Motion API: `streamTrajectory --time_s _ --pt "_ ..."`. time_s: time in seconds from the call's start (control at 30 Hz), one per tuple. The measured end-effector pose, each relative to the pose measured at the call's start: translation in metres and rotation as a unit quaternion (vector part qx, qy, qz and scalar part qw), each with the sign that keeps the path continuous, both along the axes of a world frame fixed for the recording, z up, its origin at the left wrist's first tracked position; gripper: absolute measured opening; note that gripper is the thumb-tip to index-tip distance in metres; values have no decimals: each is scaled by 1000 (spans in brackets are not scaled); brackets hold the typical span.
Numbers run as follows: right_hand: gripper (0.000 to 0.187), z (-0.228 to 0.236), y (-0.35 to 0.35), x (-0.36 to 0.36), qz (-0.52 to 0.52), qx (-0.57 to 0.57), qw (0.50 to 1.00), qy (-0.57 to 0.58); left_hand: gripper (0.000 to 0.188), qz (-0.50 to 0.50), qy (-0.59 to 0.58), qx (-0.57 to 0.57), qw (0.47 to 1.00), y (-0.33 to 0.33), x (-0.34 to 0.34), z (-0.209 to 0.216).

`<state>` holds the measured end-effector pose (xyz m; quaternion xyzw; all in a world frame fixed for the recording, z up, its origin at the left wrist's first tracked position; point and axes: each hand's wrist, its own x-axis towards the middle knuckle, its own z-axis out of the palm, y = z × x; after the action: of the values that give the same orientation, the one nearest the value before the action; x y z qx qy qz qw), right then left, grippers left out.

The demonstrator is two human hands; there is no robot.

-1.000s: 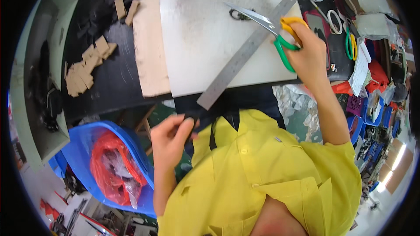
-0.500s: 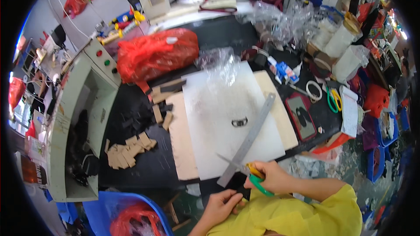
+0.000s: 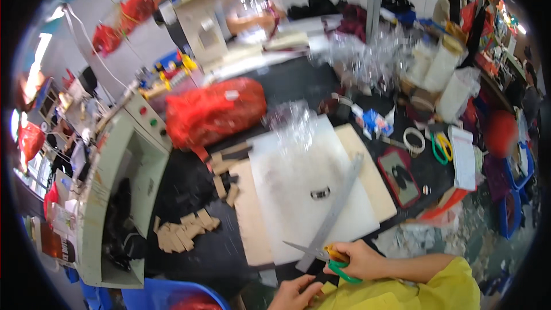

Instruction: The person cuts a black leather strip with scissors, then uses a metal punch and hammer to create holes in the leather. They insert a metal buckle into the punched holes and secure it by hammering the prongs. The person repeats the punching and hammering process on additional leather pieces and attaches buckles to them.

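Note:
Orange-and-green-handled scissors (image 3: pixel 310 250) are in my right hand (image 3: pixel 360 260), fingers wrapped round the handles. Their blades point left, over the lower end of a steel ruler (image 3: pixel 336 206). My left hand (image 3: pixel 295 295) is at the table's near edge, partly cut off by the frame. Its fingers are curled together; what they hold, if anything, is hidden. The ruler lies slantwise on a white sheet (image 3: pixel 281 195), which rests on a beige board (image 3: pixel 253 238). On the sheet, left of the ruler, sits a small dark loop-shaped piece (image 3: pixel 320 193).
Tan rectangular pieces (image 3: pixel 178 235) are heaped at left, beside a metal cabinet (image 3: pixel 94 252). A red plastic bag (image 3: pixel 218 112) lies at the back. At right are a red-edged phone (image 3: pixel 407 192), a tape roll (image 3: pixel 414 140) and other scissors (image 3: pixel 442 148). A blue bin (image 3: pixel 143 295) stands below left.
The whole view has shifted, so the table sits lower in the picture and more of the back wall shows. My right hand keeps the scissors; my left hand is now more cut off.

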<state>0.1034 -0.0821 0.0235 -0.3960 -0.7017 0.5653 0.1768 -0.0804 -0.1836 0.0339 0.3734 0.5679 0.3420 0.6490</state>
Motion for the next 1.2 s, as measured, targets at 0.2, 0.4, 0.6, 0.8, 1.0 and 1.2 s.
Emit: streamTrajectory --time_s 0.2,0.4,0.6,0.8,1.0,1.2 --pt "27 -13 -10 3 0 -118 993 -22 22 -19 -1 -52 998 -24 2 -61" --pt "29 -19 -5 4 -16 -11 1000 16 20 62 -34 -6 997 -9 15 -30" --pt "26 -16 -6 2 -20 -94 995 -9 21 1 46 -7 999 -11 1 -51" --pt "26 -24 -18 7 -35 -71 997 21 21 20 25 -32 999 -19 8 -48" --pt "28 -15 -13 4 -36 -60 998 5 20 18 34 -27 999 -21 9 -48" --pt "22 -33 -14 2 -62 -59 996 8 19 24 42 -20 999 -24 4 -60"
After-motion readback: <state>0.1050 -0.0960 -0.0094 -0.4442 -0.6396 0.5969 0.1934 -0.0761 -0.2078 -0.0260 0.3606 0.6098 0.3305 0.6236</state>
